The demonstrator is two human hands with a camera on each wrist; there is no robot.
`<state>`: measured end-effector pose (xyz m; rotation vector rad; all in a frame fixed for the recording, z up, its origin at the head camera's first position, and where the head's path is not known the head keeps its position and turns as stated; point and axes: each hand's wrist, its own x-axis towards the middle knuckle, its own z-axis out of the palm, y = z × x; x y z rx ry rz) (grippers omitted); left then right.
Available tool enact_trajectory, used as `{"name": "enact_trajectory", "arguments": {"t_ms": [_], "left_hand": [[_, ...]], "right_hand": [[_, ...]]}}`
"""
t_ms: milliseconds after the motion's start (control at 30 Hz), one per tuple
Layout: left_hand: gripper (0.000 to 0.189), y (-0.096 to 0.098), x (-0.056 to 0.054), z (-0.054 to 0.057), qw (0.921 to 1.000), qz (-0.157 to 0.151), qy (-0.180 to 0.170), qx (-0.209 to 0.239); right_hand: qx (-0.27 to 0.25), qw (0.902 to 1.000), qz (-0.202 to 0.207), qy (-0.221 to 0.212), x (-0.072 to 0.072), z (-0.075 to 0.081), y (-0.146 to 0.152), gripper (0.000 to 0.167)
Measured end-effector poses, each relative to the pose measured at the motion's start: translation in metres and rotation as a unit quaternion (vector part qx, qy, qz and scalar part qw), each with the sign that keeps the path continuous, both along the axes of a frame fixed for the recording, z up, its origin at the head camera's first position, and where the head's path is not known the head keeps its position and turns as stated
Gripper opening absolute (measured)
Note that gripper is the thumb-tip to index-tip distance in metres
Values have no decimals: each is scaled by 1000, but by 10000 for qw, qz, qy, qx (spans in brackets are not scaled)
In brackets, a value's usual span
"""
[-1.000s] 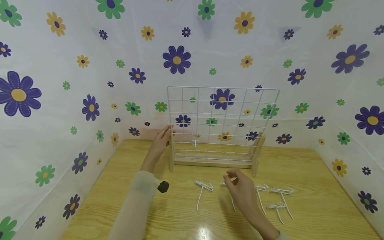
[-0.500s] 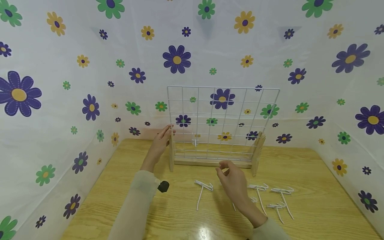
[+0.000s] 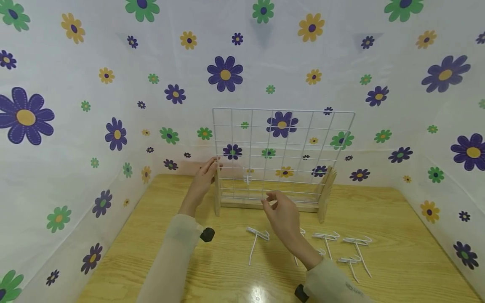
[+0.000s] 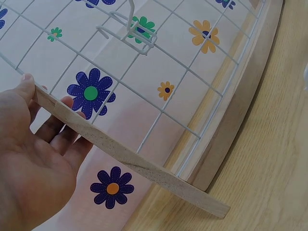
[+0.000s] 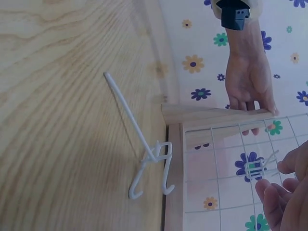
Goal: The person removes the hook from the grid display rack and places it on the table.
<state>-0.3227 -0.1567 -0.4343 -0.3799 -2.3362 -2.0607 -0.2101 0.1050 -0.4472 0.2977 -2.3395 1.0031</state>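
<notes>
A white wire grid panel (image 3: 284, 143) stands in a wooden stand (image 3: 326, 195) at the table's back. My left hand (image 3: 201, 183) grips the stand's left upright (image 4: 120, 149), thumb in front and fingers behind it. One white wire hook (image 3: 247, 179) hangs on the grid's lower left part. In front of the grid's lower edge is my right hand (image 3: 284, 216), fingers loosely bent, thumb and fingertips apart, nothing seen between them. Beneath and left of it lies a white hook (image 3: 257, 233) with a long prong, seen close in the right wrist view.
Several more white hooks (image 3: 356, 241) lie on the wooden table (image 3: 216, 269) to the right, some partly covered by my right forearm. A flower-print sheet (image 3: 303, 59) walls in the back and both sides.
My right hand has moved left and forward, from above the loose hooks toward the grid. My left hand has stayed on the upright, and the head view has shifted slightly.
</notes>
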Motion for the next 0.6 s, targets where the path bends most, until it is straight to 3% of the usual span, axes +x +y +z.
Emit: {"name": "enact_trajectory", "arguments": {"t_ms": [333, 600], "left_hand": [[58, 1, 0, 2, 10000, -11, 18, -66], [57, 0, 1, 3, 10000, 17, -19, -78]], "right_hand": [[-112, 9996, 246, -20, -14, 8, -15, 26], [-1, 9998, 177, -86, -27, 9, -27, 28]]}}
